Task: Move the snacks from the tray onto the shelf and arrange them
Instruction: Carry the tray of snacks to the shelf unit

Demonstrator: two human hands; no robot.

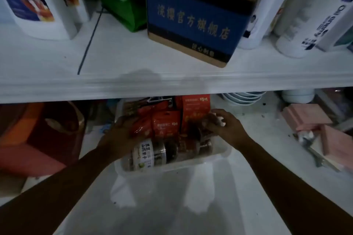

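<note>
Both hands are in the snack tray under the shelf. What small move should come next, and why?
Probably grip the red packet under the left hand and lift it to the bare patch of shelf above. The tray looks full, nothing is lifted out yet, and the right hand is only beside the red box.

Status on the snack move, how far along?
Barely begun. Done: nothing from the tray shows on the shelf. In hand: left hand and right hand are in among its red packets and jars, grips too blurred to tell. Left: the whole full tray to move and arrange.
</note>
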